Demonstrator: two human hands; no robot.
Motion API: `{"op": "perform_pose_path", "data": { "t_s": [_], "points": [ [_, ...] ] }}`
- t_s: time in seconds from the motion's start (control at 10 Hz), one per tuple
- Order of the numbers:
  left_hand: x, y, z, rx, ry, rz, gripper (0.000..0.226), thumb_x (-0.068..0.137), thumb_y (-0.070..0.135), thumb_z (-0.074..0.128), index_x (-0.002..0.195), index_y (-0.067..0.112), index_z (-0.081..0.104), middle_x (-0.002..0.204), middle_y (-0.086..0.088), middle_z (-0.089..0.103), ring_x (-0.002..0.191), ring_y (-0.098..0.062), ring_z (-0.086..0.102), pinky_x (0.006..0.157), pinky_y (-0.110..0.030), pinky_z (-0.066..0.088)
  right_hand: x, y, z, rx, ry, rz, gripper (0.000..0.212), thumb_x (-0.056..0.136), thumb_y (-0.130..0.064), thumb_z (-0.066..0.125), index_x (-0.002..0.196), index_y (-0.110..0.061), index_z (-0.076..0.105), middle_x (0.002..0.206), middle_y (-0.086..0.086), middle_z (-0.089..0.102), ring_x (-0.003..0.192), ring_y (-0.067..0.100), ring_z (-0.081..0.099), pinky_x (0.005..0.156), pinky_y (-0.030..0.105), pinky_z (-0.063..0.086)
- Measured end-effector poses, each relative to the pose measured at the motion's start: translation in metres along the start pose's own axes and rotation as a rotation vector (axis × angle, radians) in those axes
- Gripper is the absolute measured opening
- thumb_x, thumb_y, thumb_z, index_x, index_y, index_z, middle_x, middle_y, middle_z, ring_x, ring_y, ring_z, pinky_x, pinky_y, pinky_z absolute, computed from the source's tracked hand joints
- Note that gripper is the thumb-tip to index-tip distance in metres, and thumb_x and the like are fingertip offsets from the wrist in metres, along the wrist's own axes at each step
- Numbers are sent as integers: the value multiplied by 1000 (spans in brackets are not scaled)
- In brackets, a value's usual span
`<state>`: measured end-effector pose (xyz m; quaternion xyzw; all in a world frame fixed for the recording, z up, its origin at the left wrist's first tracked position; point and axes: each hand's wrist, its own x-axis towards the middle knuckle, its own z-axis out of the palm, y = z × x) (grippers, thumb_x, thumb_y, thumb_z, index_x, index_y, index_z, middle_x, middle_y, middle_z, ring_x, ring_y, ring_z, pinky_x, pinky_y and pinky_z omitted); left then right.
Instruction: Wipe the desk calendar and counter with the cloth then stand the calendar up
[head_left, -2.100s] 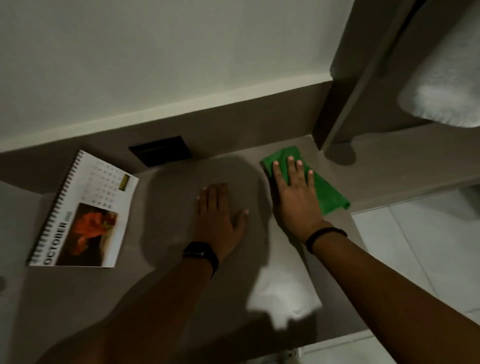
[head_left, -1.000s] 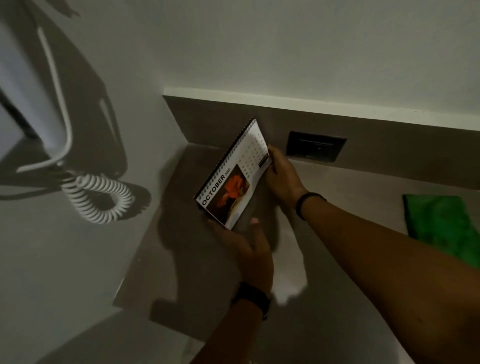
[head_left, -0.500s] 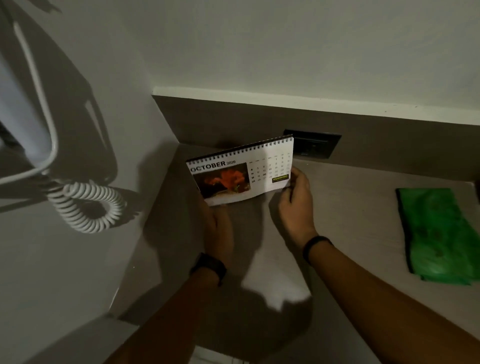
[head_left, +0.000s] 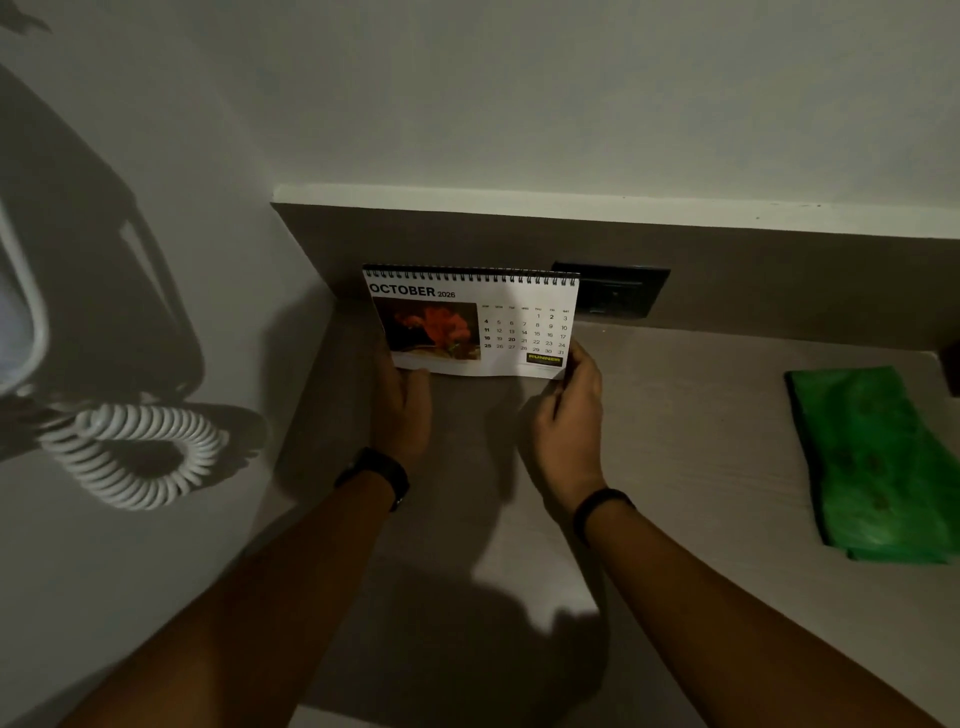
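Note:
The spiral-bound desk calendar (head_left: 498, 322), open at October with a red flower photo, stands nearly upright near the back of the grey counter (head_left: 691, 441), its face towards me. My left hand (head_left: 400, 410) grips its lower left corner. My right hand (head_left: 571, 426) pinches its lower right corner. Whether its base touches the counter is hidden by my hands. The green cloth (head_left: 878, 462) lies flat on the counter to the right, apart from both hands.
A dark wall socket (head_left: 618, 293) sits in the backsplash just behind the calendar. On the left wall hangs a white device with a coiled cord (head_left: 135, 457). The counter's left end meets that wall.
My right hand left the cloth on the counter. Both hands lifted the flat calendar, turned it face-on and brought it level and more upright near the back wall.

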<state>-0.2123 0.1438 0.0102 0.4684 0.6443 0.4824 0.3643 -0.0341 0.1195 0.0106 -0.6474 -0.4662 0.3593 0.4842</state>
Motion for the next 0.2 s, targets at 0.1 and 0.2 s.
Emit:
{"op": "perform_pose_path", "data": {
  "t_s": [0.1, 0.2],
  "points": [
    [5, 0, -1, 2, -8, 0, 72, 96, 16, 46, 166, 20, 28, 157, 5, 49, 132, 13, 50, 107, -2, 37, 1, -4, -2, 16, -22, 8, 62, 98, 1, 43, 153, -25, 35, 151, -2, 44, 134, -1, 45, 116, 22, 41],
    [1, 0, 1, -9, 28, -1, 78, 95, 26, 52, 167, 22, 22, 157, 11, 44, 132, 17, 46, 116, -12, 37, -1, -6, -8, 32, -48, 12, 65, 96, 3, 43, 154, -25, 34, 153, 0, 44, 134, -2, 43, 117, 21, 39]
  ]
}}
